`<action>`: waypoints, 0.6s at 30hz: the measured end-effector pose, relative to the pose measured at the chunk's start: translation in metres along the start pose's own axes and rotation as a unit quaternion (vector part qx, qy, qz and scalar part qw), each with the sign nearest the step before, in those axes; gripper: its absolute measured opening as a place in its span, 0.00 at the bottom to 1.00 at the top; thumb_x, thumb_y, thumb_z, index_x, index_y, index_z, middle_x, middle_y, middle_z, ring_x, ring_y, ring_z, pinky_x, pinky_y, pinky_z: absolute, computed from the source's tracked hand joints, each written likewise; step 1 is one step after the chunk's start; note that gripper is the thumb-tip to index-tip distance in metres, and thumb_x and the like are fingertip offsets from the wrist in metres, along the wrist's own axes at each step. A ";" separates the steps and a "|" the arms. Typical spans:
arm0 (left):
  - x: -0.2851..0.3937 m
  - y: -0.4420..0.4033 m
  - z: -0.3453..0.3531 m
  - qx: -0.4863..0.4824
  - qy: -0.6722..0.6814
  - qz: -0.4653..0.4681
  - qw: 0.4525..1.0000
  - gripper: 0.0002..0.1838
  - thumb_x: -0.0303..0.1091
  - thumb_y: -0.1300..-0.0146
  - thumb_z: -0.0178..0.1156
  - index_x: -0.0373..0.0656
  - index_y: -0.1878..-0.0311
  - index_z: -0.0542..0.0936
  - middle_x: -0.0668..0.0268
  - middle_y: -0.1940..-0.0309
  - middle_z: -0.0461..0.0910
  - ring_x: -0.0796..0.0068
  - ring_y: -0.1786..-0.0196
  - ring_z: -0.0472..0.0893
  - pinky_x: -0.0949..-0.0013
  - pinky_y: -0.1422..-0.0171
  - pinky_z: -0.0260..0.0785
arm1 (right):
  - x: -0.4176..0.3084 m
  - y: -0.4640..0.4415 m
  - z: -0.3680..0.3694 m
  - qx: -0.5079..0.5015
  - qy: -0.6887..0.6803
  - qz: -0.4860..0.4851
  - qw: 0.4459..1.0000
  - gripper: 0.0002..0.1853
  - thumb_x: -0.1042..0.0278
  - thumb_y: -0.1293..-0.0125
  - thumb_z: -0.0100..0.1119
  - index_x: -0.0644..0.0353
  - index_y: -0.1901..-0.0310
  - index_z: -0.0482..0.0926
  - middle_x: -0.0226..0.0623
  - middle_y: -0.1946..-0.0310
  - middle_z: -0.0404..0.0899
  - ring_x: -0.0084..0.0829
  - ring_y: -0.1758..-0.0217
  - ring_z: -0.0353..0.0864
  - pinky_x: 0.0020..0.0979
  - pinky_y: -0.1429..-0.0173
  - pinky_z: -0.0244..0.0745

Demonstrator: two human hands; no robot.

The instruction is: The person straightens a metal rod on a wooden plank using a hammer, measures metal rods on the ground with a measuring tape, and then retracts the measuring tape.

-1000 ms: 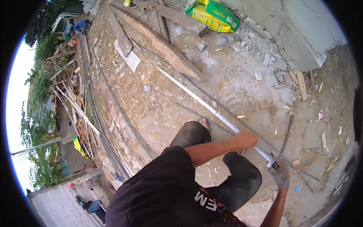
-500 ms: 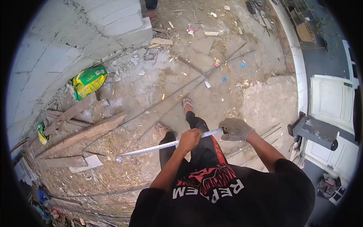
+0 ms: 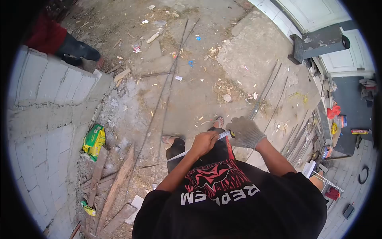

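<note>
A white tape measure blade (image 3: 181,155) runs from the lower left across my thighs to my hands. My bare left hand (image 3: 204,143) is closed around the blade, fingers wrapped over it. On my right hand (image 3: 246,132) is a grey knitted work glove, closed around the tape measure's case, of which only a small yellow and black part shows. A short stretch of blade spans the gap between my two hands. The far end of the blade trails off near the ground at the left.
Long thin metal rods (image 3: 161,99) lie across the dirt floor. Wooden planks (image 3: 115,187) and a green and yellow sack (image 3: 94,142) lie beside a block wall (image 3: 43,103). A person in dark trousers (image 3: 77,49) stands behind the wall. A grey bench (image 3: 324,44) stands at right.
My view has swung to the right, bringing more rods and the tiled area into sight. My hands are closer together, with less blade between them. More of the other person shows.
</note>
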State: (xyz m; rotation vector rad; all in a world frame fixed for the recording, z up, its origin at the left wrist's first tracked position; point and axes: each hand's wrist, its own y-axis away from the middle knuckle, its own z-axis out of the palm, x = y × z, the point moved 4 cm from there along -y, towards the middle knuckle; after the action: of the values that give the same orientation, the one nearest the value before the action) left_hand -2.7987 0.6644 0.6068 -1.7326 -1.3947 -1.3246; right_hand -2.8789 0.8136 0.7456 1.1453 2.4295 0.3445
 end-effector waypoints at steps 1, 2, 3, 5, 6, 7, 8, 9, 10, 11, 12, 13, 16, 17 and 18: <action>0.026 -0.021 0.014 0.017 0.011 0.049 0.999 0.12 0.39 0.30 0.59 0.40 0.57 0.84 0.52 0.62 0.85 0.44 0.59 0.83 0.53 0.53 0.75 | 0.015 0.013 0.020 0.020 -0.004 -0.004 1.000 0.20 0.52 0.51 0.68 0.51 0.57 0.82 0.42 0.63 0.80 0.48 0.57 0.82 0.46 0.55 0.78; 0.040 -0.039 0.032 -0.038 -0.003 0.028 0.999 0.12 0.40 0.29 0.59 0.40 0.56 0.84 0.52 0.65 0.85 0.47 0.62 0.84 0.54 0.56 0.75 | 0.038 0.031 0.036 0.040 -0.007 -0.004 0.999 0.21 0.50 0.50 0.68 0.52 0.56 0.82 0.42 0.62 0.80 0.48 0.57 0.81 0.46 0.54 0.77; 0.054 -0.052 0.050 -0.075 -0.008 0.063 0.995 0.12 0.40 0.29 0.59 0.40 0.56 0.84 0.52 0.65 0.85 0.47 0.62 0.84 0.54 0.56 0.75 | 0.060 0.055 0.032 0.061 -0.007 0.043 0.997 0.21 0.50 0.50 0.68 0.52 0.56 0.82 0.42 0.62 0.80 0.48 0.57 0.81 0.46 0.54 0.77; 0.065 -0.070 0.076 -0.136 -0.035 0.020 0.990 0.12 0.39 0.29 0.58 0.41 0.56 0.84 0.55 0.68 0.85 0.54 0.67 0.84 0.57 0.59 0.75 | 0.101 0.090 0.029 0.067 -0.026 0.071 0.995 0.22 0.49 0.51 0.68 0.52 0.56 0.82 0.43 0.61 0.81 0.49 0.57 0.82 0.47 0.56 0.78; 0.069 -0.080 0.088 -0.150 -0.050 0.036 0.987 0.12 0.39 0.29 0.58 0.41 0.56 0.84 0.55 0.68 0.85 0.54 0.67 0.84 0.57 0.59 0.75 | 0.128 0.114 0.023 0.080 -0.031 0.100 0.991 0.21 0.50 0.50 0.68 0.52 0.57 0.82 0.43 0.63 0.81 0.49 0.59 0.83 0.48 0.57 0.78; 0.060 -0.079 0.104 -0.185 -0.046 -0.004 0.982 0.12 0.39 0.29 0.58 0.42 0.55 0.84 0.53 0.66 0.85 0.50 0.64 0.84 0.56 0.57 0.75 | 0.153 0.140 0.021 0.067 -0.041 0.137 0.987 0.20 0.50 0.50 0.68 0.51 0.58 0.82 0.43 0.63 0.81 0.49 0.59 0.83 0.48 0.58 0.78; 0.053 -0.077 0.119 -0.210 -0.044 -0.047 0.975 0.11 0.40 0.29 0.58 0.44 0.55 0.84 0.51 0.64 0.85 0.46 0.61 0.84 0.54 0.56 0.76 | 0.180 0.166 0.021 0.055 -0.050 0.166 0.983 0.19 0.49 0.50 0.68 0.51 0.58 0.83 0.43 0.63 0.82 0.49 0.60 0.83 0.47 0.58 0.78; 0.056 -0.079 0.132 -0.236 -0.047 -0.044 0.970 0.11 0.40 0.29 0.58 0.44 0.55 0.84 0.51 0.63 0.85 0.46 0.61 0.84 0.55 0.56 0.76 | 0.201 0.195 0.020 0.034 -0.064 0.206 0.976 0.19 0.49 0.49 0.68 0.50 0.59 0.83 0.42 0.63 0.82 0.48 0.59 0.83 0.47 0.57 0.79; 0.060 -0.084 0.144 -0.242 -0.050 -0.045 0.968 0.11 0.40 0.29 0.58 0.44 0.55 0.84 0.51 0.63 0.85 0.46 0.60 0.84 0.55 0.56 0.76 | 0.217 0.219 0.018 0.016 -0.070 0.226 0.971 0.18 0.48 0.49 0.69 0.49 0.60 0.83 0.41 0.63 0.82 0.48 0.59 0.83 0.47 0.57 0.79; 0.066 -0.090 0.159 -0.235 -0.031 0.017 0.971 0.12 0.40 0.29 0.57 0.44 0.55 0.84 0.51 0.62 0.85 0.46 0.59 0.84 0.53 0.55 0.76 | 0.227 0.236 0.016 -0.023 -0.089 0.257 0.962 0.19 0.46 0.50 0.70 0.48 0.60 0.84 0.40 0.63 0.83 0.46 0.58 0.84 0.46 0.55 0.80; 0.096 -0.102 0.167 -0.255 -0.067 0.044 0.964 0.12 0.40 0.29 0.56 0.42 0.58 0.83 0.52 0.62 0.84 0.46 0.57 0.83 0.51 0.53 0.75 | 0.233 0.249 0.014 0.008 -0.120 0.251 0.961 0.18 0.47 0.52 0.69 0.49 0.65 0.85 0.39 0.66 0.83 0.45 0.60 0.85 0.43 0.57 0.81; 0.105 -0.112 0.187 -0.240 -0.064 0.107 0.963 0.13 0.40 0.29 0.55 0.41 0.60 0.81 0.53 0.64 0.83 0.46 0.57 0.82 0.48 0.52 0.74 | 0.242 0.257 0.030 0.002 -0.140 0.251 0.958 0.20 0.45 0.55 0.70 0.49 0.64 0.85 0.39 0.66 0.83 0.43 0.60 0.85 0.42 0.56 0.81; 0.143 -0.148 0.240 -0.274 -0.069 0.171 0.944 0.14 0.40 0.33 0.57 0.38 0.60 0.80 0.49 0.66 0.82 0.43 0.59 0.81 0.48 0.55 0.71 | 0.253 0.252 0.066 0.040 -0.217 0.191 0.956 0.28 0.37 0.55 0.75 0.46 0.57 0.86 0.38 0.62 0.85 0.44 0.56 0.85 0.42 0.50 0.80; 0.162 -0.154 0.244 -0.292 -0.026 0.192 0.937 0.13 0.39 0.36 0.57 0.38 0.61 0.80 0.48 0.67 0.82 0.43 0.61 0.82 0.48 0.57 0.71 | 0.225 0.239 0.033 -0.036 -0.287 0.184 0.939 0.25 0.52 0.41 0.64 0.60 0.46 0.81 0.54 0.51 0.83 0.54 0.46 0.81 0.47 0.40 0.75; 0.158 -0.163 0.244 -0.306 -0.066 0.186 0.931 0.12 0.38 0.37 0.57 0.37 0.61 0.80 0.48 0.67 0.82 0.43 0.61 0.82 0.48 0.56 0.71 | 0.225 0.226 0.019 -0.023 -0.269 0.155 0.950 0.25 0.52 0.41 0.64 0.60 0.46 0.81 0.54 0.51 0.83 0.54 0.46 0.81 0.47 0.40 0.75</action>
State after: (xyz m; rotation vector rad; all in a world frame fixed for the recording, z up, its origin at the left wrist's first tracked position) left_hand -2.8689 0.9891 0.6365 -2.3812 -0.6735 -1.5353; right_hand -2.8457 1.1315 0.7570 1.3893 1.7665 0.1506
